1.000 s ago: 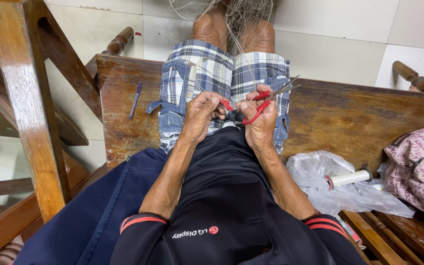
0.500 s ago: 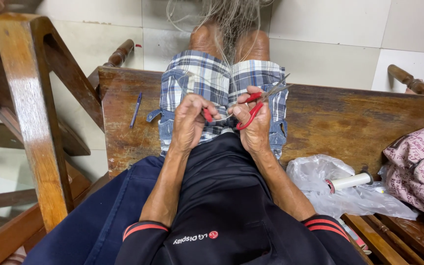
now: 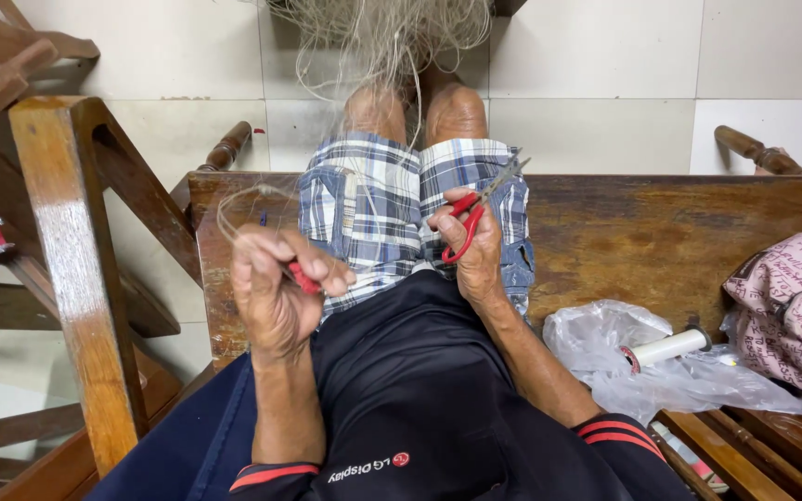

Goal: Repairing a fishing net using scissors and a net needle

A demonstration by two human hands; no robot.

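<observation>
My left hand (image 3: 276, 288) is closed around a small red tool (image 3: 304, 277) and pulls a thin pale line that loops up above it. It is drawn out to the left, over the wooden bench (image 3: 661, 232). My right hand (image 3: 475, 246) grips red-handled scissors (image 3: 475, 209), blades pointing up and right, and rests on my thigh in plaid shorts (image 3: 392, 204). A tangle of fine fishing net (image 3: 392, 37) hangs over my knees and runs down across the shorts toward both hands.
A crumpled clear plastic bag (image 3: 605, 348) with a white spool (image 3: 666, 348) lies on the bench to my right. A pink patterned bag (image 3: 795, 297) sits at the far right. Wooden chair frames (image 3: 76, 269) stand close on the left. Tiled floor lies beyond.
My left hand has drawn away from the right, out to the left and toward me, pulling the line with it. The right hand with the scissors has stayed on the thigh.
</observation>
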